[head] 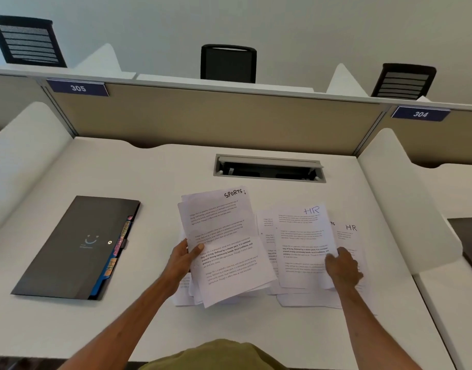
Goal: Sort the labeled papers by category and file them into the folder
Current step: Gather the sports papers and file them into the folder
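Papers point(265, 225) are in both hands at the near middle of the worktop point(154, 172). From my station I see the left hand point(185, 259) curled under the left edge of the SPORTS stack point(224, 231), thumb pressed on top, holding it tilted above loose sheets beneath. The right hand point(341, 268) has its fingers point(332, 263) bent over the right edge of the HR sheet point(301, 241), which looks pinched and slightly raised; whether the thumb is under it I cannot tell. Just beside it to the right lies another sheet marked HR point(350, 232), and more sheets overlap underneath. I judge that sorting is the step in hand and that nothing from these heaps is filed yet. The next move calls for bringing the HR sheets together and squaring them, while keeping the SPORTS stack apart so the thin sheets do not slide into one another. The folder point(74, 247) lies closed near the left edge of the worktop, well apart from the papers, with coloured tabs point(120, 249) sticking out along its right side; it will need opening. Farther back a cable hatch point(268, 169) sits in the worktop. Behind it stands a beige partition point(203, 116) with number plates 305 point(78, 88) and 304 point(420, 114), and black chairs point(228, 64) stand beyond.
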Motion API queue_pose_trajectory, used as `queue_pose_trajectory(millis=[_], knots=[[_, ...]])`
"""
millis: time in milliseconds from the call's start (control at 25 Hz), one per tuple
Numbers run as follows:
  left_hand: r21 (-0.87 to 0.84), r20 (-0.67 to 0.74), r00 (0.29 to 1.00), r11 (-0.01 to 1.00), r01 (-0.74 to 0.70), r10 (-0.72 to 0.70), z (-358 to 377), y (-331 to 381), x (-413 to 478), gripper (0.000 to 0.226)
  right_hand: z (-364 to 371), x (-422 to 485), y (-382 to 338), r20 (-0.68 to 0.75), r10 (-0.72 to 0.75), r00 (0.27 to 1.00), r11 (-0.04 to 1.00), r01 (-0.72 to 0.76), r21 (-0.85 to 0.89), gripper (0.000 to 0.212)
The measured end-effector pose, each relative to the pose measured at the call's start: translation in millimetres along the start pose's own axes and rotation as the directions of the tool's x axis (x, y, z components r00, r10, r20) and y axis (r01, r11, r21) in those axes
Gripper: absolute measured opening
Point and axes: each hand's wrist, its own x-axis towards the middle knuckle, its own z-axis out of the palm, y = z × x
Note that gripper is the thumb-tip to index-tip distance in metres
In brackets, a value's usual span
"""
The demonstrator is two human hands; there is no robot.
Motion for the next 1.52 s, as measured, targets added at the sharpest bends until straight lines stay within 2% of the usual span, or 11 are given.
queue_pose_trajectory(millis=[160, 320, 560, 640, 840, 1040, 1200, 1280, 1360, 1440, 1520], knots=[[-0.023, -0.006, 1.000, 1.000, 0.015, -0.015, -5, -11, 4, 0.036, -9, 3, 1, -0.079, 0.081, 0.994, 0.963, -0.058, 0.262, 0.013], [-0.043, -0.008, 0.999, 0.999, 0.033, -0.033, -6, -16, 7, 0.034, -11, 5, 2, 0.032, 0.199, 0.980, 0.697, -0.164, 0.698, 0.020], [-0.105, -0.030, 1.000, 0.994, -0.009, 0.006, -18, -1, 6, 0.033, 5, -16, -29, 0.117, -0.014, 0.993, 0.640, -0.081, 0.764, 0.018], [-0.091, -0.033, 0.999, 0.996, -0.009, 0.006, -26, -5, 5, 0.038, 15, -23, -43, 0.148, -0.083, 0.985, 0.663, -0.056, 0.746, 0.007], [-0.074, -0.052, 0.999, 0.997, 0.005, -0.009, -42, -15, 0, 0.040, 45, -45, -73, 0.291, -0.241, 0.926, 0.761, -0.005, 0.648, 0.006], [-0.065, -0.056, 0.998, 0.998, 0.014, -0.018, -48, -17, -1, 0.040, 62, -61, -89, 0.414, -0.312, 0.855, 0.863, 0.073, 0.499, 0.011], [-0.036, -0.031, 0.999, 0.999, 0.017, -0.019, -41, -18, 0, 0.039, 64, -73, -95, 0.477, -0.401, 0.782, 0.903, 0.251, 0.349, 0.024], [-0.025, -0.020, 1.000, 1.000, 0.019, -0.019, -37, -17, 1, 0.039, 56, -74, -88, 0.344, -0.380, 0.858, 0.913, 0.289, 0.288, 0.023], [-0.019, -0.010, 1.000, 1.000, 0.017, -0.017, -35, -13, 1, 0.040, 46, -66, -72, 0.109, -0.323, 0.940, 0.934, 0.297, 0.198, 0.012], [-0.019, -0.002, 1.000, 1.000, 0.020, -0.020, -34, -12, 1, 0.041, 39, -52, -51, -0.048, -0.252, 0.967, 0.966, 0.254, 0.039, 0.031], [-0.018, -0.007, 1.000, 0.999, 0.026, -0.026, -32, -12, 1, 0.040, 32, -38, -32, -0.046, -0.133, 0.990, 0.988, 0.128, -0.089, 0.057]])
